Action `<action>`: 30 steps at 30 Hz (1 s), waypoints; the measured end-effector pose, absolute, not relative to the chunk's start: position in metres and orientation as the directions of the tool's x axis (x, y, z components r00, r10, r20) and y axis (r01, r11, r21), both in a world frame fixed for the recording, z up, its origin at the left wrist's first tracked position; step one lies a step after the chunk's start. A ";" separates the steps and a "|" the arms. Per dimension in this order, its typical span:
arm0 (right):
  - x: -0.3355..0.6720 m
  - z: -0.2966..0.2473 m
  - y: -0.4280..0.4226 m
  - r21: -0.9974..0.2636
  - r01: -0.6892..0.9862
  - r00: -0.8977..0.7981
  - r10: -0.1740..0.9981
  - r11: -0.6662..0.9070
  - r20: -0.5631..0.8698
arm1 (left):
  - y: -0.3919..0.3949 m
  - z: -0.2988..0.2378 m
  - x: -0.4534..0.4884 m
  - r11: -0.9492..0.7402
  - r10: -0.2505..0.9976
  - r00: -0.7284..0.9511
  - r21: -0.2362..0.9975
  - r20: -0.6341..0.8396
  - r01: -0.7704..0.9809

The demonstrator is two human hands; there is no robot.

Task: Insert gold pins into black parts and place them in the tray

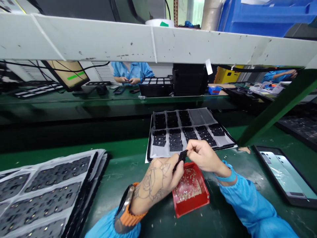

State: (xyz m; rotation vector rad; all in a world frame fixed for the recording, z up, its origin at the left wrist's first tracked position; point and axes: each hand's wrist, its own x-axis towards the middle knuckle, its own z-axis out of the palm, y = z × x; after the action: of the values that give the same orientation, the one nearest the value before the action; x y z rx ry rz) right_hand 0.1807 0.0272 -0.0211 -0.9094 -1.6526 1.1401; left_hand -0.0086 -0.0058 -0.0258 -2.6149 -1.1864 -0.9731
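My left hand (158, 181), tattooed and with a watch at the wrist, is closed round a small black flat part (181, 158) held over a red tray (198, 202) of tiny metal pieces. My right hand (204, 156) pinches at the top end of that same black part with thumb and forefinger. Just beyond my hands lies a sheet (160, 152) carrying rows of black parts, several slots at its far right bare.
A stack of sheets with black parts (49, 188) lies at the left. A dark tray with a shiny plate (287, 175) sits at the right. A green strut (277, 109) slants down at the right. Across the bench a person in blue (131, 72) works.
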 end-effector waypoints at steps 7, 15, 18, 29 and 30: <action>0.186 -0.014 0.026 -0.973 0.021 -0.395 0.896 0.231 0.204 | -0.003 -0.017 -0.008 -0.711 0.673 0.508 0.280 0.538 0.646; 0.191 -0.003 0.017 -0.981 -0.093 -0.490 0.849 0.171 0.195 | 0.000 0.006 -0.013 -0.597 0.782 0.496 0.683 0.377 0.422; 0.191 -0.002 0.015 -0.979 -0.114 -0.491 0.847 0.167 0.202 | -0.002 0.006 -0.014 -0.579 0.793 0.486 0.702 0.367 0.415; 0.190 0.000 0.012 -0.983 -0.117 -0.487 0.855 0.138 0.178 | -0.004 0.008 -0.013 -0.628 0.769 0.475 0.646 0.428 0.434; 0.190 0.000 0.012 -0.983 -0.121 -0.486 0.856 0.137 0.179 | -0.005 0.007 -0.012 -0.640 0.762 0.475 0.627 0.440 0.444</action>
State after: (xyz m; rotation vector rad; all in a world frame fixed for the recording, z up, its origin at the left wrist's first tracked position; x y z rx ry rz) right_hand 0.1902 0.0118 -0.0002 -0.7331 -1.5823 1.4788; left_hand -0.0122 -0.0048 0.0073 -3.0506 -1.3341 -1.3275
